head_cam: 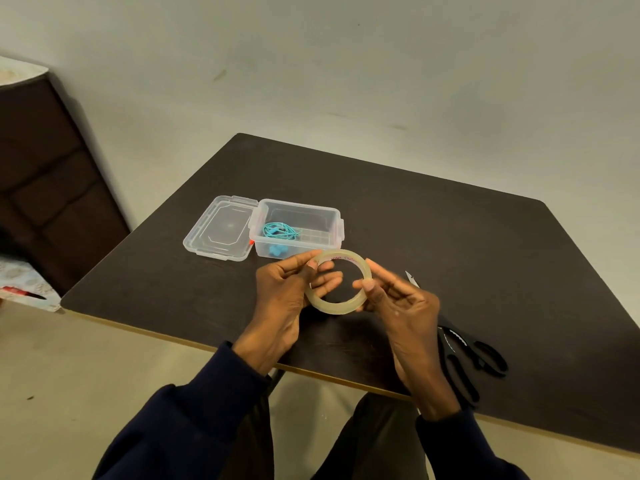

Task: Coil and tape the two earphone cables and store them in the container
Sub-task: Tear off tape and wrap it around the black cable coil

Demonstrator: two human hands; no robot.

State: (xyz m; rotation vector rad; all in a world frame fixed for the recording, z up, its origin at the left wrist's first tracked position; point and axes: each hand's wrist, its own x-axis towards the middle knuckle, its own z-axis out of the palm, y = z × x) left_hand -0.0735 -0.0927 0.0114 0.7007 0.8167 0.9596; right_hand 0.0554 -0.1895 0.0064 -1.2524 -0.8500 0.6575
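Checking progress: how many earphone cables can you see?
1: a teal coil lies in the left part of the open container. The blue lump near its front wall is unclear, so a second may be hidden.

Coiled teal earphone cable [280,231] in open clear container [302,205], tape roll [333,308] nearer

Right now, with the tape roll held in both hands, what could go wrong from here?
1. The tape roll is clear and no free end shows, so the left hand and right hand, both pinching it, may fumble to find it.
2. The scissors lie close beside the right wrist, near the table edge; a careless arm move could knock them off.
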